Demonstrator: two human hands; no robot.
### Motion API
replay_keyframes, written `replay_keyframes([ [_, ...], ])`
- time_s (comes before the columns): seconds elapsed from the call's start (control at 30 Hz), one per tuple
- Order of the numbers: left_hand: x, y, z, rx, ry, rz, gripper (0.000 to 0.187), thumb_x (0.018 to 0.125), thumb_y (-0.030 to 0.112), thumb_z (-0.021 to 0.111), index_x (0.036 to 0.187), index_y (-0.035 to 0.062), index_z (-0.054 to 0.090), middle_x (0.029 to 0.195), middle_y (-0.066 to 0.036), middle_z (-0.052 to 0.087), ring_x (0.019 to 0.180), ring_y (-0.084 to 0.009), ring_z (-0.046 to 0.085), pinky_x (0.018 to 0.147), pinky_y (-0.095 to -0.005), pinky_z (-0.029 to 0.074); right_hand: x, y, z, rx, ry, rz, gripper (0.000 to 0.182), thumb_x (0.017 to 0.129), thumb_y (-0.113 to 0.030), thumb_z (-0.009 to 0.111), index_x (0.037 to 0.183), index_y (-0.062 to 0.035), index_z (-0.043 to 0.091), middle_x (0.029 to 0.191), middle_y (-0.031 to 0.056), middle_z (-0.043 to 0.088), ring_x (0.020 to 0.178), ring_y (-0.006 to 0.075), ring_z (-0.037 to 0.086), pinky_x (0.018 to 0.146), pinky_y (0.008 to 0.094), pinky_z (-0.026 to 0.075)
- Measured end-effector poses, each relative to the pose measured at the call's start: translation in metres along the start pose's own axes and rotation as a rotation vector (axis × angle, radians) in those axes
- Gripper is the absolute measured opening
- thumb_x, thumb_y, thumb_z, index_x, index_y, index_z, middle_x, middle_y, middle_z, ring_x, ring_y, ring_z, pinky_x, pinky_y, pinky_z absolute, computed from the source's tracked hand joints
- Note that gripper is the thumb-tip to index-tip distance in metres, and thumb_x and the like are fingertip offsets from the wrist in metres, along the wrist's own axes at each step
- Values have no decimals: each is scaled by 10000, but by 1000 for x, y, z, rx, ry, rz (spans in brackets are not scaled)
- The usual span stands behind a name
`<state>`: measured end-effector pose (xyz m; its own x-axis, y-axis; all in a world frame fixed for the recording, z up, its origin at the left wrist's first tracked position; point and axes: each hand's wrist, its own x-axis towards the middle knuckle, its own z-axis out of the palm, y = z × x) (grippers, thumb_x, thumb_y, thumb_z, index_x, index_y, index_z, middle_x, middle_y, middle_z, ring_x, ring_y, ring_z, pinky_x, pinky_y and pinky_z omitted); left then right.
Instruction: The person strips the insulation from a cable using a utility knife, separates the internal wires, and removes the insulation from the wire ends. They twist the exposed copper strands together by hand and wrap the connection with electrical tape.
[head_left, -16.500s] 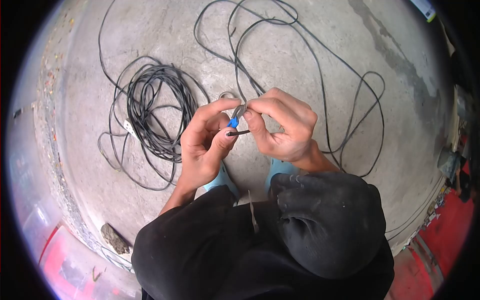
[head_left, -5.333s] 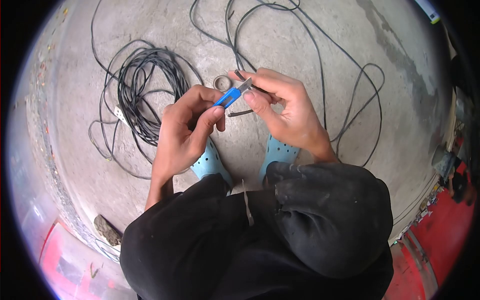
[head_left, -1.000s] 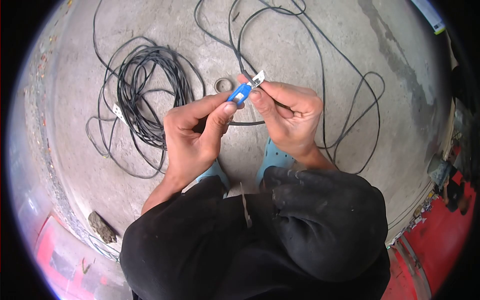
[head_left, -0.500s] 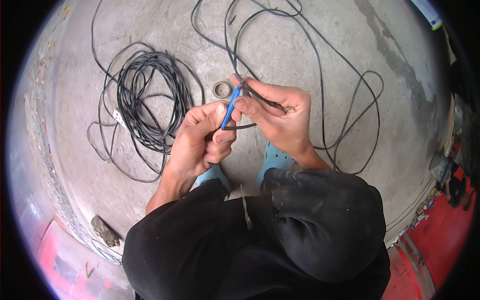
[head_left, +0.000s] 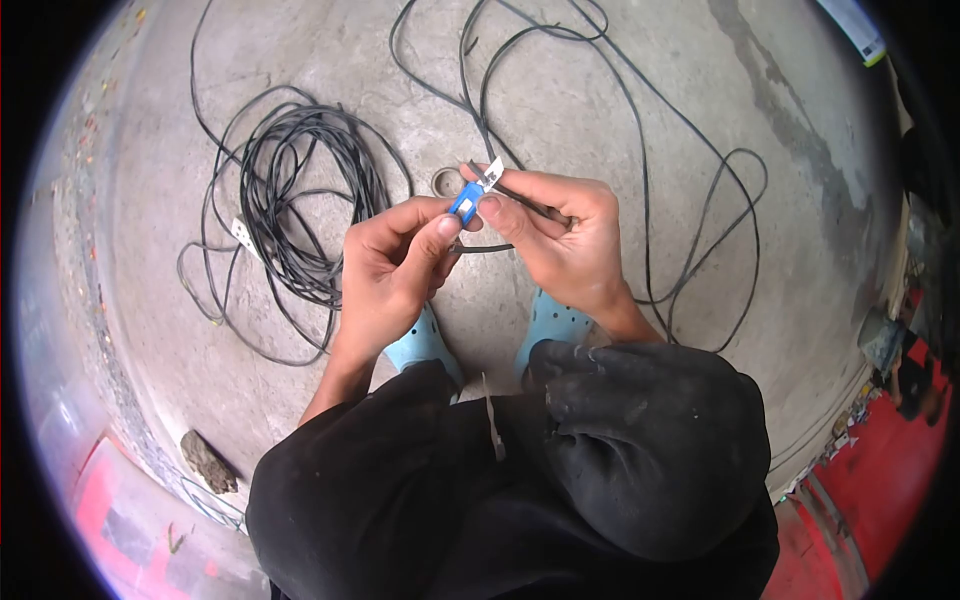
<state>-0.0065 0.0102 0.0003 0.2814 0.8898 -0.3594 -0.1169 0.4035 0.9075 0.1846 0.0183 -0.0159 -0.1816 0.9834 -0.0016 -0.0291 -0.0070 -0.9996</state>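
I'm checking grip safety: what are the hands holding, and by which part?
The left hand pinches the blue knife by its handle; the right hand holds black cable between thumb and fingers, near an end.

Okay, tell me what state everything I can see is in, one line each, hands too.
Left hand: pinching the knife
Right hand: gripping the cable
Blue utility knife: blade out
Black cable: bent, held off the floor
Cable coil: loosely wound, on the floor
Loose cable: unwound, in wide loops
Ring-shaped item: on the floor
White block: on the floor beside the coil
Light blue clogs: worn
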Motion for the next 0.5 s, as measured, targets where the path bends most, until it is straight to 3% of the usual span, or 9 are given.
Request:
replay_keyframes([
  [0.03, -1, 3, 1, -4, 11, -20, 182, 1020, 127, 626, 1031, -36, 706, 654, 58, 522, 556, -13, 386, 496, -203, 276, 0, 3, -1, -66, 7, -22, 249, 970, -59, 683, 1130, 132, 679, 907, 127, 746, 807, 89, 669, 704, 223, 552],
  [0.13, -2, 3, -1, 6, -6, 7, 160, 999, 114, 659, 1028, -35, 709, 680, 61, 541, 589, -12, 406, 514, -198, 294, 4, -11, -4, -301, 12, -101, 180, 922, -139, 759, 953, 31, 709, 663, 68, 657, 521, 39, 505, 436, 242, 344],
  [0.23, -2, 4, -1, 119, 5, 23, 156, 983, 108, 684, 1031, -39, 710, 722, 57, 573, 636, -9, 442, 543, -193, 329, 6, -13, -3, -302, -23, -86, 219, 921, -155, 756, 842, 14, 641, 604, 61, 581, 469, 62, 439, 423, 267, 318],
  [0.33, -4, 4, 1, 158, 21, 48, 175, 981, 118, 692, 1041, -45, 714, 769, 45, 612, 678, -10, 475, 573, -191, 364, 5, -15, 0, -298, -13, -89, 294, 929, -129, 748, 738, -10, 559, 554, -21, 447, 526, 12, 334, 446, 245, 252],
  [0.5, -6, 1, 5, 129, 49, 77, 201, 980, 118, 694, 1068, -60, 724, 799, 30, 644, 695, -14, 491, 588, -187, 379, 5, -4, -2, -277, -42, -146, 304, 927, -133, 736, 727, -31, 530, 538, 16, 421, 486, 62, 365, 429, 282, 286],
])
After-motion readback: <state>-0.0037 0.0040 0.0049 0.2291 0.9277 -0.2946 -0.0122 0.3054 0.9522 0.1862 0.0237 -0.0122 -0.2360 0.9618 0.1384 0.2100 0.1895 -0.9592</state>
